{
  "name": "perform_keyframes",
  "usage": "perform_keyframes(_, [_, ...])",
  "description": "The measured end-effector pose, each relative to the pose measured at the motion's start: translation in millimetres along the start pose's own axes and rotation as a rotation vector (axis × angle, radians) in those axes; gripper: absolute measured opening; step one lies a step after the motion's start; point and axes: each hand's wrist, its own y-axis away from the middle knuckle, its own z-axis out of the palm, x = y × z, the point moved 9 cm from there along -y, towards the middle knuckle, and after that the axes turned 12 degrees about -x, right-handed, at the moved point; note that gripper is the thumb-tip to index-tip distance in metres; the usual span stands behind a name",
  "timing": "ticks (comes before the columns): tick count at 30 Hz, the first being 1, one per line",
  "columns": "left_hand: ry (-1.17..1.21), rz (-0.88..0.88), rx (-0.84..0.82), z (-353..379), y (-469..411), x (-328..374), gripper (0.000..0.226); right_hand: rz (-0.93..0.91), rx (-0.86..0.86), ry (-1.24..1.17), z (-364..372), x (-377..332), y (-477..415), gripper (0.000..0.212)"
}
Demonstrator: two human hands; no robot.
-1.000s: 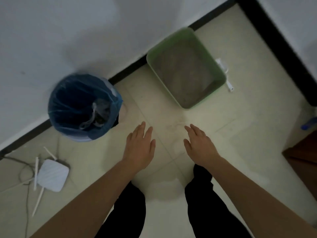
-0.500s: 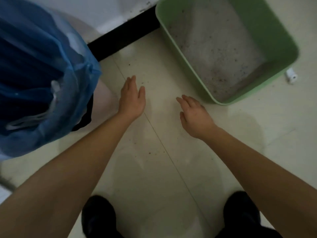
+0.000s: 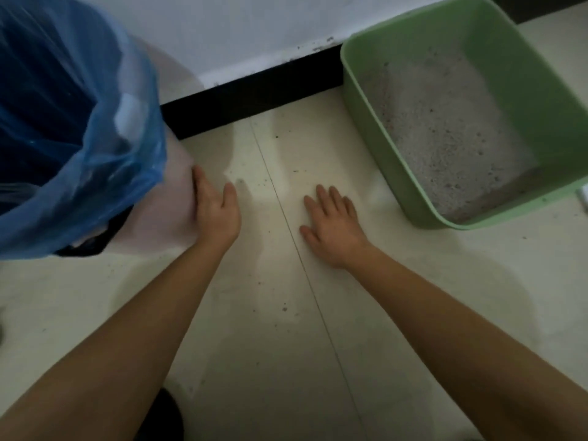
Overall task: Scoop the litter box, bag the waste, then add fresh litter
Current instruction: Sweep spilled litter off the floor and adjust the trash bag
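A green litter box (image 3: 359, 100) sits on the floor at the upper right, holding grey litter (image 3: 445, 132). At the left stands a pale bin (image 3: 178, 173) lined with a blue plastic bag (image 3: 105, 160). My left hand (image 3: 216, 214) lies with straight fingers against the bin's side, fingertips partly hidden behind it. My right hand (image 3: 334, 224) is spread flat over the floor tiles, a short way left of the litter box's near corner. Neither hand holds anything.
A white wall with a black skirting board (image 3: 254, 93) runs behind the bin and the box. A small white object (image 3: 584, 198) shows at the right edge beside the box. Loose litter grains dot the pale tiles. My dark shoe (image 3: 165, 418) is at the bottom.
The view has dropped much closer to the floor. My left hand moved left to the bin's side. My right hand opened flat and lowered toward the tiles.
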Motion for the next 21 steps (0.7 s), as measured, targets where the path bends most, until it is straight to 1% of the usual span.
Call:
perform_keyframes(2, [-0.022,0.004,0.024,-15.2,6.7,-17.8,0.068,0.013,-0.001,-0.011,7.8,-6.0,2.4,0.067])
perform_keyframes(7, [-0.164,0.021,0.114,-41.4,-3.8,-47.0,0.062,0.015,0.065,0.007,19.3,-5.1,-0.5,0.069])
perform_keyframes(10, [-0.255,0.009,0.05,-32.7,-15.2,-48.6,0.054,0.001,0.059,0.026,18.1,-3.3,-0.4,0.071])
perform_keyframes(12, [-0.313,-0.004,-0.023,-20.7,-26.9,-47.1,0.054,0.005,0.083,0.005,13.6,-1.2,-2.6,0.073])
perform_keyframes(14, [-0.469,0.052,-0.068,-10.5,-46.1,-39.3,0.056,0.037,0.142,-0.027,8.1,5.9,-5.7,0.076])
perform_keyframes(16, [-0.633,0.102,-0.065,-4.2,-72.0,-30.2,0.059,0.098,0.193,-0.061,4.0,21.2,-8.6,0.079])
perform_keyframes(18, [-0.673,0.065,-0.077,0.9,-98.2,-27.2,0.064,0.146,0.204,-0.094,2.7,38.2,-7.3,0.082])
perform_keyframes(21, [-0.674,-0.038,-0.081,15.2,-122.7,-23.8,0.073,0.139,0.205,-0.108,-0.8,50.1,-4.9,0.08])
